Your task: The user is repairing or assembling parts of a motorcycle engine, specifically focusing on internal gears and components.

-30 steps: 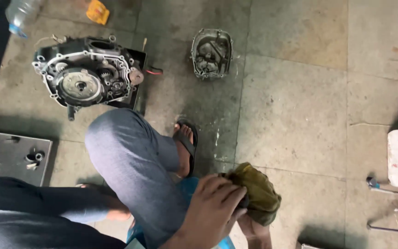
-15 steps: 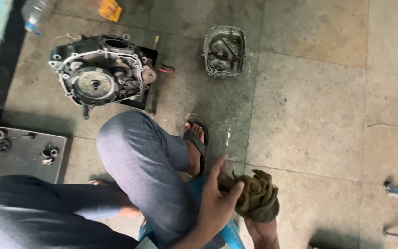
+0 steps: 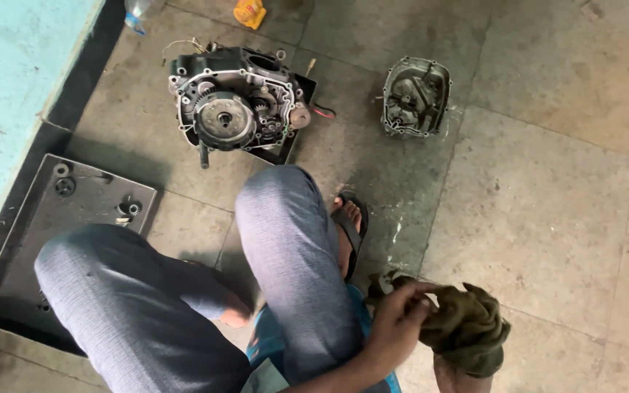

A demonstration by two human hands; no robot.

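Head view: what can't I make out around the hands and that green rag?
- Right hand: mostly hidden under the green rag and cut by the bottom edge.
- Left hand fingers: whether anything is wrapped inside the rag, hidden by cloth.
- Small parts on the grey tray: too small to identify.

an open engine block (image 3: 238,116) with its gears showing sits on the tiled floor (image 3: 547,211) toward the far edge. its removed cover (image 3: 415,96) lies well apart, nearer the middle. a grey metal tray (image 3: 67,240) with small parts rests against the blue wall (image 3: 9,94). a yellow object (image 3: 249,12) and a plastic bottle (image 3: 138,11) sit at the far edge.
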